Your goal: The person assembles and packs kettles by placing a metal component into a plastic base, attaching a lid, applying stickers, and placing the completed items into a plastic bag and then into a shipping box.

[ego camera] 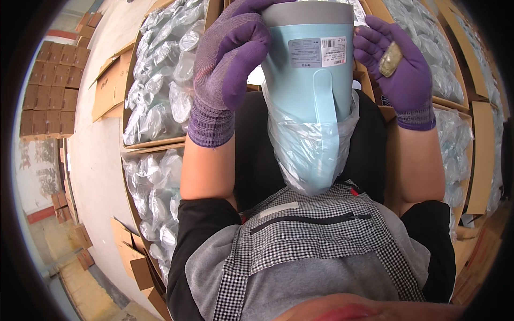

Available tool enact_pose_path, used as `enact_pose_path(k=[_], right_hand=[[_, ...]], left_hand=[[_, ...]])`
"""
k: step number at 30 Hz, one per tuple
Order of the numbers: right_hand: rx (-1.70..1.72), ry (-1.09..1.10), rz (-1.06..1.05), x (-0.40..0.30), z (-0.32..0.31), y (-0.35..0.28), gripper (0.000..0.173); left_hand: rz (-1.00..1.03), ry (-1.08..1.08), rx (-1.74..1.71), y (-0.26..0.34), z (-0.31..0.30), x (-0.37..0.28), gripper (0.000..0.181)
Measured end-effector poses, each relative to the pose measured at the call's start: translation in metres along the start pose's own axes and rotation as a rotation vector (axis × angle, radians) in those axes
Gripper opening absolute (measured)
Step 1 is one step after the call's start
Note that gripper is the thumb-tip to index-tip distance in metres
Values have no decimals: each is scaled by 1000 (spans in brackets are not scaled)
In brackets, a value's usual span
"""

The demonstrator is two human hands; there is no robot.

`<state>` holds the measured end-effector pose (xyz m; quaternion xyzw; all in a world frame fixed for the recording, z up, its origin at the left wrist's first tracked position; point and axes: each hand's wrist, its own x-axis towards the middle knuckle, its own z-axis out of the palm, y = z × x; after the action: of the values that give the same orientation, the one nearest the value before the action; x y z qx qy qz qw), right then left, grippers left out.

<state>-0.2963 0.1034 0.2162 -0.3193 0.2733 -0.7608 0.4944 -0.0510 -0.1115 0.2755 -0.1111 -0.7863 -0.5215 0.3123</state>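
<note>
A light blue plastic jug (303,88) with a grey rim and a long flat handle is before me, upper centre. A printed label (317,52) is on its side, and a clear plastic bag (313,160) surrounds its lower part. My left hand (233,60), in a purple knitted glove, grips the jug at its grey-rimmed end; some fingertips are hidden. My right hand (393,68), gloved alike, is beside the jug's right edge with its fingers apart and palm showing. A worn, yellowish patch (390,59) is on that glove. Whether the right fingertips touch the jug is unclear.
Open cardboard boxes of plastic-wrapped items stand at left (160,84), lower left (156,204) and right (453,148). Loose cardboard flaps (112,84) jut over the floor. Stacked brown cartons (52,88) stand far left. Another open box is partly hidden behind the jug.
</note>
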Motion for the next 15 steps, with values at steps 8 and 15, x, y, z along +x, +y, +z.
enact_pose_path(k=[8,15], right_hand=[[-603,-370,292,32,132,-5,65],[-380,-350,-315,92,113,-37,32]], left_hand=[[-174,293,-327,13,34,12,123],[43,350,-397,5,18,4,104]])
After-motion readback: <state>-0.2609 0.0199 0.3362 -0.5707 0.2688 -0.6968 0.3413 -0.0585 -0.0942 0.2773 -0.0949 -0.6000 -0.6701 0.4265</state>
